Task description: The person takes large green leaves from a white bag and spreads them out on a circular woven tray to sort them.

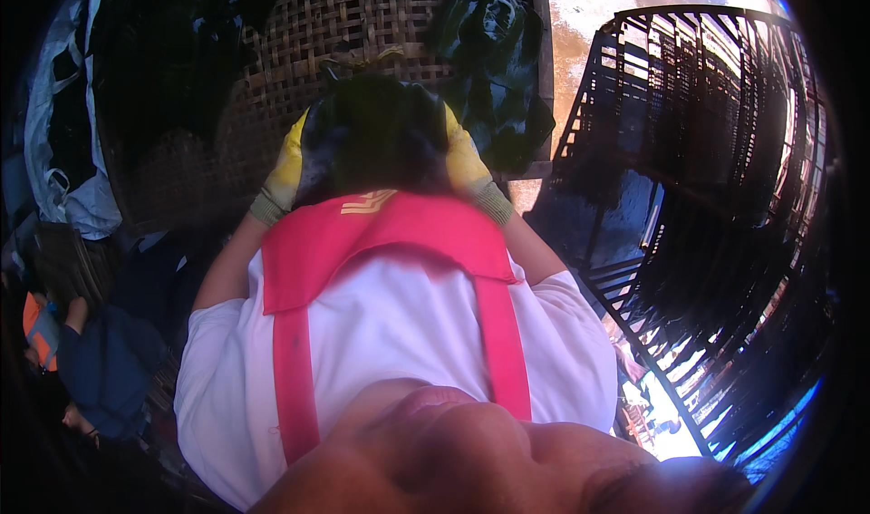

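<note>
A stack of large, dark green leaves [376, 129] spans the space in front of my chest. My left hand [288, 162], in a yellow work glove with a grey-green cuff, is closed on its left side. Gloved the same way, my right hand [466, 159] grips the opposite side. Most of my fingers are hidden behind the leaves. Stem ends [362, 61] show at the stack's far edge. Beneath and beyond lies a woven bamboo surface [349, 11]. More glossy leaves [494, 52] rest on it to the right, close to my right hand.
A dark heap [172, 52], too dim to make out, covers the woven surface's left part. White plastic sacking [68, 142] hangs at the far left. Another person's dark sleeve [113, 360] shows lower left. A large slatted dark frame [707, 151] stands at the right beside wet, sunlit ground [584, 11].
</note>
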`<state>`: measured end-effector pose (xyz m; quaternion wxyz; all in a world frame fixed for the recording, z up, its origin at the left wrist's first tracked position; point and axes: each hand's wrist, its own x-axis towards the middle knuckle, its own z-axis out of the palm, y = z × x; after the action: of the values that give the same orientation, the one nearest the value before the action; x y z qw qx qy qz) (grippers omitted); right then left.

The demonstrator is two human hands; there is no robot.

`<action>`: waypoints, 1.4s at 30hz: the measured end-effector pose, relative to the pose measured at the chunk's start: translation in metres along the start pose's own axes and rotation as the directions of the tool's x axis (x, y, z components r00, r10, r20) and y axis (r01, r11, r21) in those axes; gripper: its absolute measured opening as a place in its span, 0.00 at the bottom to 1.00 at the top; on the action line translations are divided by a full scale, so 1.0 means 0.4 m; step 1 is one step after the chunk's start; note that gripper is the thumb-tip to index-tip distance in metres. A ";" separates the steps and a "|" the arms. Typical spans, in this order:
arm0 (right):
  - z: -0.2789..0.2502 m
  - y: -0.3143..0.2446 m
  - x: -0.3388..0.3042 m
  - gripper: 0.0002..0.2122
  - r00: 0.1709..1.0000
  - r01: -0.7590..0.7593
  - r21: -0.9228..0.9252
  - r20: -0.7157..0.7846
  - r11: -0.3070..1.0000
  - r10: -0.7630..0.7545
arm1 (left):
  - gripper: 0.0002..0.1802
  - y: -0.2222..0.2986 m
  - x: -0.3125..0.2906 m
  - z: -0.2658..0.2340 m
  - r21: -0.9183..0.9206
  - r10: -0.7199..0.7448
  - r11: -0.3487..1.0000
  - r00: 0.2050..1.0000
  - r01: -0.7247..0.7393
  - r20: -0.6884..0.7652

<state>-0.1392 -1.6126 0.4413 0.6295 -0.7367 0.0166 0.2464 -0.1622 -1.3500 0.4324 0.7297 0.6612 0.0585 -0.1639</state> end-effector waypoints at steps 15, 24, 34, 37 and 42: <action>0.204 -0.299 0.268 0.23 0.812 0.555 -0.573 0.215 0.604 -0.542 | 0.36 -0.059 -0.113 -0.150 0.713 0.298 0.694 0.943 -0.105 -0.151; 0.368 -0.378 0.860 0.18 0.883 0.430 -0.812 0.286 0.396 -0.372 | 0.30 0.049 -0.198 -0.268 -0.016 0.262 0.957 0.882 -0.291 -0.391; 0.328 -0.248 0.416 0.15 0.339 0.804 -0.566 0.687 -0.181 -0.643 | 0.23 -0.054 0.153 -0.342 -0.731 0.266 0.639 0.960 -0.241 -0.084; 0.295 -0.200 0.309 0.15 0.436 0.785 -0.615 0.637 -0.077 -0.635 | 0.23 -0.038 0.164 -0.319 -0.159 0.296 0.942 0.955 -0.296 -0.024; 0.246 -0.274 0.198 0.15 0.911 0.159 0.520 0.250 0.839 -0.328 | 0.22 -0.046 0.170 -0.309 -0.835 0.070 0.548 0.994 0.036 0.089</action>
<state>-0.0667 -1.4752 0.5034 0.8152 -0.4975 -0.1220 0.2704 -0.0879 -1.2406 0.3797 0.9598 0.2254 0.0822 -0.1460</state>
